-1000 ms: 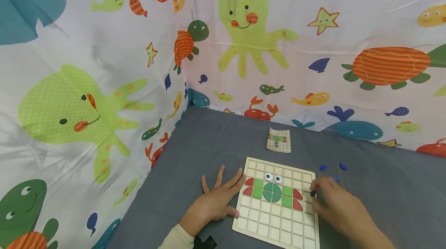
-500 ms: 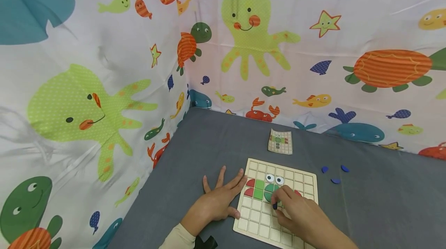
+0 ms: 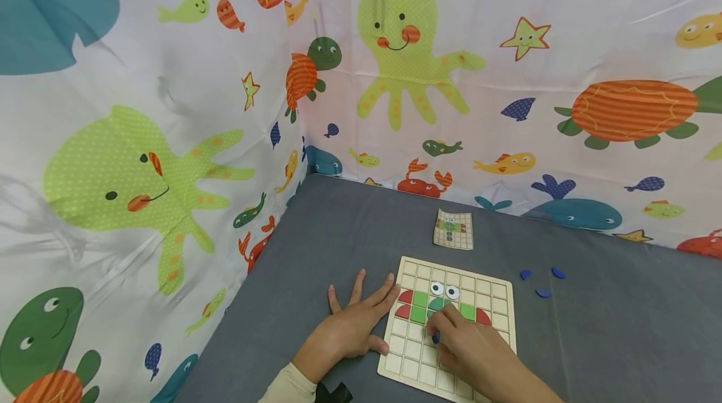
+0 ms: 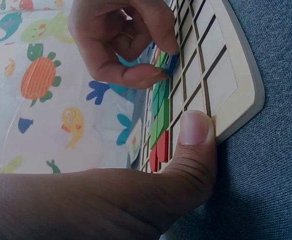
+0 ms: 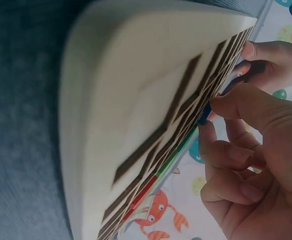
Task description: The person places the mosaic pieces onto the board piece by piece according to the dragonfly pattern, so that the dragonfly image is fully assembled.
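Note:
A wooden grid board (image 3: 406, 359) lies on the grey cloth, set with red quarter-round pieces (image 3: 403, 311), green squares (image 3: 418, 306), two eye discs (image 3: 444, 290) and a teal circle, partly hidden by my right hand. My right hand (image 3: 468, 340) pinches a small dark blue piece (image 3: 436, 337) between thumb and forefinger, just below the teal circle. In the left wrist view this blue piece (image 4: 172, 64) is close over the board. My left hand (image 3: 352, 328) lies with fingers spread at the board's left edge, its thumb (image 4: 194, 129) resting on the rim.
Several loose blue pieces (image 3: 543, 293) lie on the grey cloth (image 3: 609, 303) to the right of the board. Behind the board lies a small pattern card (image 3: 453, 230). Cloth walls printed with sea animals (image 3: 397, 52) stand at the back and left.
My right hand has carried the blue piece leftward from the board's right edge to the area below the teal circle. The left hand has stayed at the left edge.

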